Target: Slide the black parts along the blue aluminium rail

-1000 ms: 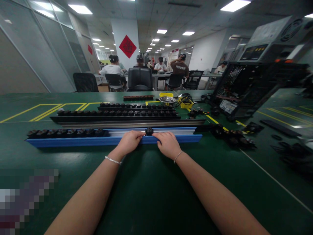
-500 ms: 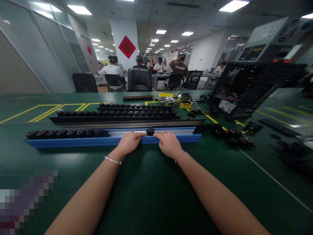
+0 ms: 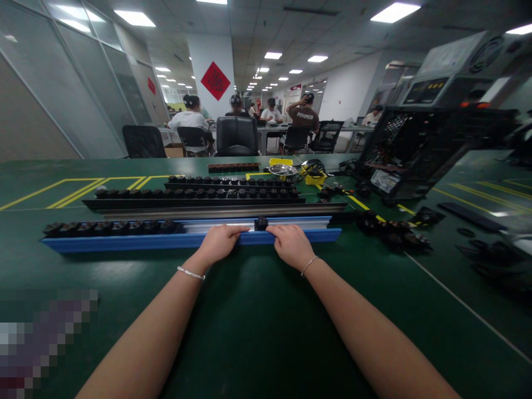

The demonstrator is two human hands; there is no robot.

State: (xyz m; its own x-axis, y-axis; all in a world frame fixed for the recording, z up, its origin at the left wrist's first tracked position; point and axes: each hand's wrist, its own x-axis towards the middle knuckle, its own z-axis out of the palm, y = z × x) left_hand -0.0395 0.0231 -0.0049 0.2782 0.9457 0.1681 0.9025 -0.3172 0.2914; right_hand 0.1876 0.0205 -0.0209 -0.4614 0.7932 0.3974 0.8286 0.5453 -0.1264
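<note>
A long blue rail (image 3: 124, 241) with a silver channel lies across the green table in front of me. My left hand (image 3: 218, 243) is closed over the rail's front edge near its middle. My right hand (image 3: 291, 244) is closed on the rail just to the right, its fingertips at a small black clip (image 3: 261, 223) that sits in the channel between my hands. A row of several black clips (image 3: 112, 226) fills the channel's left part. The channel to the right of my hands is bare.
Behind the blue rail lie black rails (image 3: 195, 194) loaded with clips. Loose black clips (image 3: 394, 233) are heaped at the right. Beyond them are an open black computer case (image 3: 415, 149), a yellow box (image 3: 316, 176) and a metal bowl (image 3: 283, 169). People sit at desks far behind.
The black clip and my right hand have slid a little to the right along the rail. My left hand has stayed in place.
</note>
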